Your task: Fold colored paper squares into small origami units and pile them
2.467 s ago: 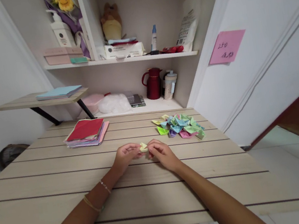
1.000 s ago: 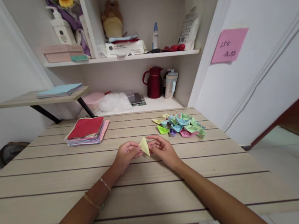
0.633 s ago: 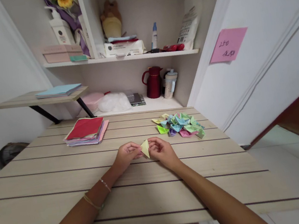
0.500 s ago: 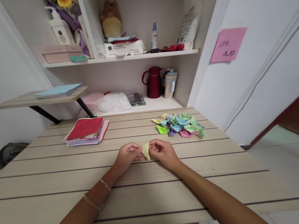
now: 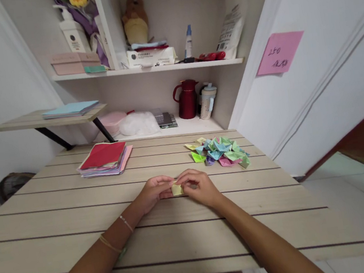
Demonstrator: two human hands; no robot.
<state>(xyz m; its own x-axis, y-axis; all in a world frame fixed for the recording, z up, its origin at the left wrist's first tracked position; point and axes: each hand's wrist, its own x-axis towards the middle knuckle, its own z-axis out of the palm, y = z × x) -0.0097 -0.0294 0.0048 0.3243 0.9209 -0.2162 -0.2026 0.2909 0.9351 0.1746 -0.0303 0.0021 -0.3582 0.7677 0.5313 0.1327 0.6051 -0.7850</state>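
A small folded piece of pale yellow paper [image 5: 176,189] is held between my two hands, over the middle of the slatted table [image 5: 197,239]. My left hand [image 5: 155,192] pinches its left side between thumb and fingers. On the other side, my right hand [image 5: 199,186] grips its right and upper edge with the fingertips. The paper shows a squarish face; its back is hidden by the fingers. Beyond my right hand lies a heap of folded paper boats [image 5: 218,151] in green, blue, yellow, pink and purple.
A stack of coloured paper sheets [image 5: 105,159], red on top, lies at the back left. Blue sheets [image 5: 70,109] rest on a raised stand [image 5: 29,122]. Behind the table, a shelf [image 5: 151,70] holds bottles and packets; a red jug [image 5: 188,100] and a cup [image 5: 208,101] stand below it.
The yellow paper has turned from a narrow triangular shape to a squarish one. My right fingers have shifted over its upper edge, and my left hand has dropped slightly.
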